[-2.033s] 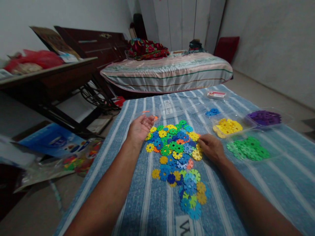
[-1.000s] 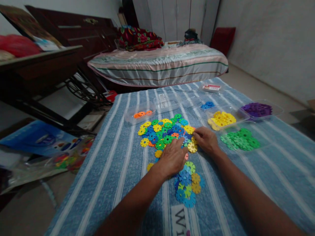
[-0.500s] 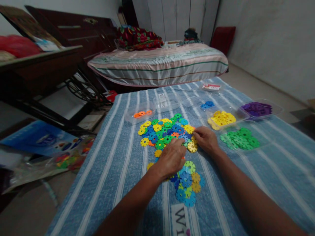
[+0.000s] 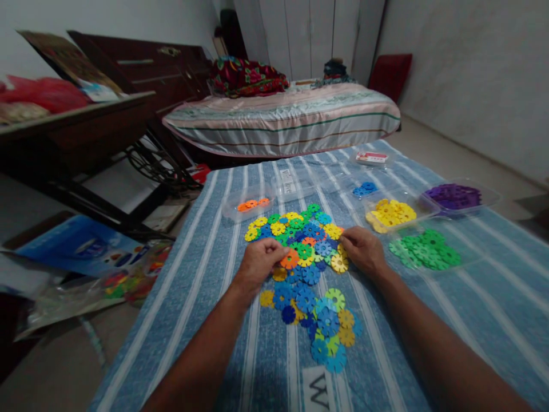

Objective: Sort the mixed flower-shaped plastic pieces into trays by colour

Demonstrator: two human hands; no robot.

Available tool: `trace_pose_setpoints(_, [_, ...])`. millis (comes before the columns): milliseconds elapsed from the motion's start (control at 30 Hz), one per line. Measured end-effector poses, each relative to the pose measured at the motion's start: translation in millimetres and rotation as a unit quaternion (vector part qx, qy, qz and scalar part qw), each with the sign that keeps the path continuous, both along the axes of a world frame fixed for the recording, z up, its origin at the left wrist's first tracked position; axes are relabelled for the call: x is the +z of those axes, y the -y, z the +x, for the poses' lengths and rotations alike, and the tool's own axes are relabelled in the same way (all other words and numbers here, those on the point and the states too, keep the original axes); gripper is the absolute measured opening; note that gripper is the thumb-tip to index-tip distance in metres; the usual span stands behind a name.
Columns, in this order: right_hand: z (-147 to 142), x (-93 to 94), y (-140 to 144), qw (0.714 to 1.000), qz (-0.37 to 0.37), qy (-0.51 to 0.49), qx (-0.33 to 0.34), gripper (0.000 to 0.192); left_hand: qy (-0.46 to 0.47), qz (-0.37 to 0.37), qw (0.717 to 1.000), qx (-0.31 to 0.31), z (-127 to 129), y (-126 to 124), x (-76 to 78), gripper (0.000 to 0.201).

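We see the left hand (image 4: 258,263) pinching a flat orange plastic flower-shaped disc (image 4: 290,259) in its fingers. The right hand (image 4: 363,250) rests on the mixed pile of coloured plastic discs (image 4: 306,274); its fingers' state we cannot tell.

Left fingertips: curled under the left hand (image 4: 258,262); whether they pinch the orange disc (image 4: 290,259) beside them cannot be told.
Right fingertips: tucked beneath the right hand (image 4: 363,250), resting on the yellow disc (image 4: 339,264); grip not readable.
Discs under the hands: the part of the mixed pile (image 4: 306,274) beneath both palms is covered.
Forearms: both cut off by the bottom edge.
Cloth label (image 4: 319,392): below the pile, near the wrists; lettering cropped by the bottom edge.
Small packet (image 4: 372,157): far beyond the right hand; print too small to read.
Clear tray (image 4: 294,186): past the pile; its label is blurred.
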State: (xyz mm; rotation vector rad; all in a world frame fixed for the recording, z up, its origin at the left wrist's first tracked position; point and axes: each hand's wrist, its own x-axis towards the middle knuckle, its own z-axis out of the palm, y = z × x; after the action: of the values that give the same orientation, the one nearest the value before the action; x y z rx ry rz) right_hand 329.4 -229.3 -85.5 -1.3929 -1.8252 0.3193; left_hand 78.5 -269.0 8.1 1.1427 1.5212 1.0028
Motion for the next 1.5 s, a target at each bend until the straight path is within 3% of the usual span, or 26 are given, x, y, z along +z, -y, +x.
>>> trace_pose_setpoints(67, [0.1, -1.2, 0.1, 1.0, -0.001, 0.001, 0.0, 0.024, 0.115, 0.001, 0.99, 0.084, -11.4, -16.8, 14.5, 0.017])
trace_pose_setpoints(167, [0.6, -3.2, -0.1, 1.0, 0.0, -0.001, -0.002, 0.024, 0.294, 0.053, 0.933, 0.202, -25.0, -40.0, 33.9, 0.012])
trace_pose_setpoints(233, [1.2, -4.5, -0.4, 1.0, -0.002, -0.002, 0.002, 0.025, 0.339, 0.068, 0.909, 0.231, -28.9, -46.3, 35.9, 0.013])
trace_pose_setpoints(267, [1.4, -5.0, -0.6, 1.0, -0.003, -0.002, 0.004, 0.025, 0.333, 0.063, 0.912, 0.231, -28.9, -45.8, 32.8, 0.012])
trace_pose_setpoints(367, [2.0, -5.7, -1.1, 1.0, -0.003, 0.0, 0.007, 0.025, 0.231, 0.035, 0.953, 0.193, -24.0, -33.5, 12.0, 0.006])
trace_pose_setpoints(433, [2.1, -5.4, -1.2, 1.0, -0.001, -0.001, 0.006, 0.025, 0.141, 0.033, 0.977, 0.153, -20.2, -22.7, -3.3, 0.015])
trace_pose_setpoints(533, [1.9, -4.3, -0.8, 1.0, 0.002, -0.004, 0.005, 0.025, -0.01, 0.041, 0.995, 0.087, -19.1, -10.9, -18.2, 0.019])
trace_pose_setpoints(600, [1.7, -3.5, -0.3, 1.0, 0.0, -0.006, 0.005, 0.025, -0.134, 0.053, 0.989, 0.033, -21.5, -5.4, -22.0, 0.016])
trace_pose_setpoints(700, [1.4, -2.6, 0.8, 1.0, -0.004, -0.011, 0.006, 0.025, -0.298, 0.067, 0.951, -0.046, -26.6, 3.0, -22.6, 0.015])
trace_pose_setpoints(833, [0.7, -1.8, 2.2, 1.0, -0.005, -0.021, 0.002, 0.025, -0.432, 0.036, 0.9, -0.04, -33.9, 12.6, -24.6, 0.017])
trace_pose_setpoints(933, [0.4, -1.7, 2.5, 1.0, -0.008, -0.025, -0.004, 0.025, -0.479, 0.024, 0.877, -0.03, -39.0, 14.9, -30.2, 0.019])
trace_pose_setpoints(1033, [0.9, -2.0, 2.3, 1.0, -0.011, -0.026, -0.002, 0.025, -0.488, 0.037, 0.87, -0.062, -40.1, 14.4, -33.6, 0.024])
trace_pose_setpoints(1200, [1.5, -2.0, 2.4, 1.0, -0.005, -0.024, 0.0, 0.026, -0.527, 0.012, 0.846, -0.08, -34.2, 11.5, -26.5, 0.023])
trace_pose_setpoints(1500, [0.8, -2.8, 2.2, 1.0, -0.006, -0.024, -0.003, 0.027, -0.504, 0.019, 0.851, -0.149, -44.1, 1.8, -26.0, 0.027])
